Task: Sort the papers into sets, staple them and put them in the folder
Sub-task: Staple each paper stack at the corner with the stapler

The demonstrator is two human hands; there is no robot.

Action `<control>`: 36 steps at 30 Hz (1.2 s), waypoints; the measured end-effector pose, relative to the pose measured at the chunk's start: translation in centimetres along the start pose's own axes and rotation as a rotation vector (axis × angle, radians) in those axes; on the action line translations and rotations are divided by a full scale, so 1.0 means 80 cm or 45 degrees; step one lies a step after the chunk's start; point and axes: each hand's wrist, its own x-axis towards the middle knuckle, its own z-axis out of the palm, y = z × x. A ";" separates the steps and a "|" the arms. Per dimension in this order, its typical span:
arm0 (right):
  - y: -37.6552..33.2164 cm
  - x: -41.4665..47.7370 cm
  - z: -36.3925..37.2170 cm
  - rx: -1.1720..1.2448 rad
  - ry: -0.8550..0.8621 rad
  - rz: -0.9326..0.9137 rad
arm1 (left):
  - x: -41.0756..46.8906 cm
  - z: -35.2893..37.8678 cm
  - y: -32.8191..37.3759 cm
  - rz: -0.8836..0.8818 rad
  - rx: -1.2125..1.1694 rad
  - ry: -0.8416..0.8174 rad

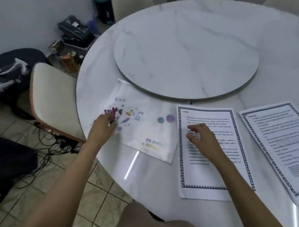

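Marble counter point(95, 85) with a round turntable point(185, 56) in the middle, and all the task stuff sits along the near edge. The folder point(146, 131), a white pouch with a colourful cartoon print, lies flat on the left. One bordered paper set point(201, 177) is just beside its right edge, and the second set point(289, 146) is further right, not overlapping the first.

Left hand point(102, 125) is at the folder's far-left end, fingers curled round a small pink thing point(113, 112). It could be a mini stapler or the pouch's zip pull, too blurry to call. Right hand point(203, 139) sits on the middle set, fingers loosely bent with the tips on the page, not gripping anything as far as I can see.

My read: sorting looks done, so stapling or filing is up. Square each set's edges on the counter first, pin the sheets so they don't fan, and staple one top corner. When filing, hold the pouch mouth wide and slide the sets in flat.

The folder looks flat with no bordered pages showing through, but I can't tell if it's open or holds anything.
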 end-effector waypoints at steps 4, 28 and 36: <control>-0.020 0.000 0.017 0.017 0.071 0.042 | 0.037 -0.015 -0.023 -0.073 -0.024 0.056; -0.008 -0.002 0.004 0.019 0.257 0.153 | 0.026 0.072 0.083 0.323 -0.087 -0.207; 0.040 -0.032 -0.040 -0.011 0.348 0.255 | -0.011 0.105 0.128 0.318 0.059 -0.144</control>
